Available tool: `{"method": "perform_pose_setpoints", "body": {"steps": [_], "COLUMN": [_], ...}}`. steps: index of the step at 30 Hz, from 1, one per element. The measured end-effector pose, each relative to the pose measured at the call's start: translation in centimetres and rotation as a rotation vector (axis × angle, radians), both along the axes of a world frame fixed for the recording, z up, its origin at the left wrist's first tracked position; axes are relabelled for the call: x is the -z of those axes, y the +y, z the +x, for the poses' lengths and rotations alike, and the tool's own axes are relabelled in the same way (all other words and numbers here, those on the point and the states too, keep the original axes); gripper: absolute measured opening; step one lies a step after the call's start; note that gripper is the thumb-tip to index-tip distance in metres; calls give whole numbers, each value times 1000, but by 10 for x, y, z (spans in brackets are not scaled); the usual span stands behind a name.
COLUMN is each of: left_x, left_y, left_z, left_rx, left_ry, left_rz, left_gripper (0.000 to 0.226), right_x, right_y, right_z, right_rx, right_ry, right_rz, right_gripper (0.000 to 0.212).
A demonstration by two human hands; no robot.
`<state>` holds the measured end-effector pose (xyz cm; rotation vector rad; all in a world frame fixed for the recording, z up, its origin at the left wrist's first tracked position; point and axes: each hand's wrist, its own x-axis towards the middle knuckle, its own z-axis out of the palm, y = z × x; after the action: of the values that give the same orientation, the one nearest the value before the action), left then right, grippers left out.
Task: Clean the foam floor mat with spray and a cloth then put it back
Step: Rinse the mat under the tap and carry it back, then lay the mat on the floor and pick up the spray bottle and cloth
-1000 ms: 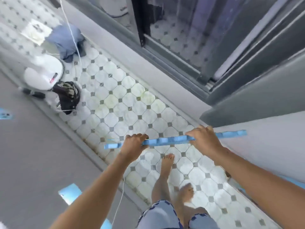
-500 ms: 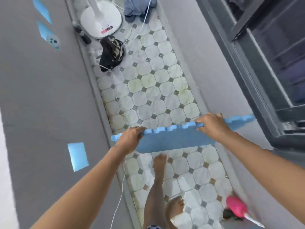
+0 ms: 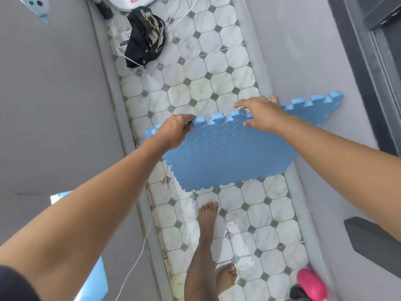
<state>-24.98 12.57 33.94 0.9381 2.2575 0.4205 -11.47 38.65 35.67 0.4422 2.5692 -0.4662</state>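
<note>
both arms reach over a narrow octagon-tiled floor (image 3: 201, 68), the left hand (image 3: 173, 131) and right hand (image 3: 262, 115) each gripping the far toothed edge of a blue foam floor mat (image 3: 227, 157) held off the ground, textured face up. bare feet (image 3: 207, 216) stand on the tiles below it. a crumpled black cloth (image 3: 145, 38) lies farther off among white cables (image 3: 138, 77), and a pink object (image 3: 310, 283) sits at the lower right.

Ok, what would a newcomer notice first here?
A blue jigsaw-edged foam floor mat hangs mid-frame over the octagon-tiled floor, gripped along its far edge by the left hand and right hand. A crumpled black fabric bundle lies on the tiles at top; a bright pink object sits bottom right.
</note>
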Motion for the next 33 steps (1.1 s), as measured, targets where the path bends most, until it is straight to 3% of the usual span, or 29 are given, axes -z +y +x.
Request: {"method": "perform_pose_setpoints", "body": {"steps": [3,7,15,20,26,33], "left_x": [20,45,61,57,46,23], "left_y": [7,6,23,26,25,40], "left_z": [-16,-28,-58,-49,21,201], "left_rx": [22,-10,20,25,47,150], "left_ry": [114,264,199,176,74,-114], "left_rz": [-10,-198,-208,-164,-66,28], "left_gripper": [24,36,49,58,55,50], "right_x": [36,71,97,98,84,74], "right_y": [-15,-21,-11,-3,-28,-115], "right_z": [-26,-51,-82,-73,16,238], "right_rx": [-5,79,117,218,444,826], "right_ry": [45,94,44,-36,27,142], "right_rz": [58,70,231,262,75,-289], "right_gripper": [46,46,40,52,46,30]}}
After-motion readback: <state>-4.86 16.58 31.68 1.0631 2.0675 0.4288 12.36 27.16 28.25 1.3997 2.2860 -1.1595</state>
